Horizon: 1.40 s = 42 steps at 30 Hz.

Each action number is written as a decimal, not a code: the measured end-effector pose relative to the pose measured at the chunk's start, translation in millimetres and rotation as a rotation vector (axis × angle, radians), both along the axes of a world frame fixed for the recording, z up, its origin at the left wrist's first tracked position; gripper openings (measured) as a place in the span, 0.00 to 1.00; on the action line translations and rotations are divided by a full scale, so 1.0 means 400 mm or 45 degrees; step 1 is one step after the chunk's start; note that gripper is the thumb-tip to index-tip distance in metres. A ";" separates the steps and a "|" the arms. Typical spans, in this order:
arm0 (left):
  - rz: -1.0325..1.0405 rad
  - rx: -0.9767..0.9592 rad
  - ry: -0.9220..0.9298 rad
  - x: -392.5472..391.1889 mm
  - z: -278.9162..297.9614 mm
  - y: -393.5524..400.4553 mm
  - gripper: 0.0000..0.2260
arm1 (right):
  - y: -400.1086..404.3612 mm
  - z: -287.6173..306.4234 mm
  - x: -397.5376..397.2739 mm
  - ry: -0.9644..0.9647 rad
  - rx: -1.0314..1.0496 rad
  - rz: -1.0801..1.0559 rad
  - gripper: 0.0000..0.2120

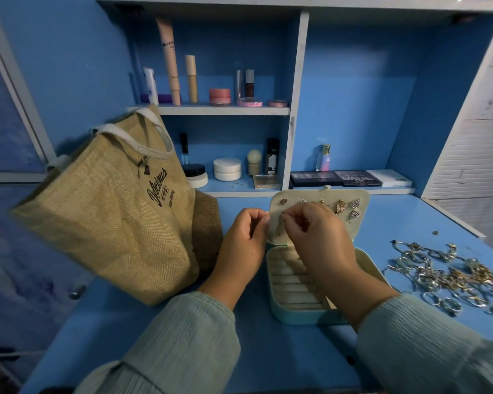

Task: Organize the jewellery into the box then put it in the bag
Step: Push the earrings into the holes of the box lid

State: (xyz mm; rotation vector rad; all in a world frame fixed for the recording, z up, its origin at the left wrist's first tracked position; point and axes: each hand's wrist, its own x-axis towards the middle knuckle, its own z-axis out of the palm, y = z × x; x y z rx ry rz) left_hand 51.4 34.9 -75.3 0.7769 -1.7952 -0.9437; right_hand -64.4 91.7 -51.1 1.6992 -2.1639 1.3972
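Two pale green sleeves (180,345) enter from the bottom edge of the frame. Just beyond them, lower centre-right, the jewellery box (296,291) sits open on the blue counter (268,356), its ribbed cream ring slots showing, partly hidden under the right forearm. Right hand (316,240) is over the box, fingertips pinched together at the lower left of the upright lid (319,214); something tiny seems held in that grip, too small to tell what. Left hand (245,237) at frame centre, fingers curled, thumb and fingertips pinching the left edge of the lid. Lid panel is cream with holes; several earrings (346,206) are pinned along its top row, gold and sparkly ones to the right.

Right side of frame: loose pile of jewellery (450,277) on the counter, silver and gold rings and hoops, well apart from the box.

Left of the hands: burlap bag (111,217) with white handles and dark print, leaning, standing on the counter near the box.

Further back, centre: shelves (225,109). Lower shelf has jars and bottles; eyeshadow palettes (336,177) lie just behind the lid. Upper shelf holds tubes (170,61), small pink pots, lip products.
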 end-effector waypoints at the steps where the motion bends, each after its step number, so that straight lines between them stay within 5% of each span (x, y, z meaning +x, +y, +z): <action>1: -0.010 0.007 0.011 0.000 0.000 0.000 0.02 | 0.000 0.002 0.002 0.022 0.011 -0.020 0.05; 11: -0.030 0.044 0.113 -0.004 -0.010 -0.009 0.06 | -0.002 0.010 0.009 0.244 -0.124 -0.123 0.09; 18: -0.042 0.037 0.136 -0.005 -0.013 -0.008 0.05 | 0.000 -0.014 -0.004 0.495 -0.294 -0.396 0.29; 27: -0.107 0.145 0.124 0.009 -0.012 -0.007 0.05 | 0.036 -0.026 -0.027 0.801 -0.312 -0.365 0.13; 42: -0.209 0.206 -0.043 0.021 0.006 0.006 0.07 | 0.097 -0.045 -0.007 0.899 -0.159 -0.320 0.10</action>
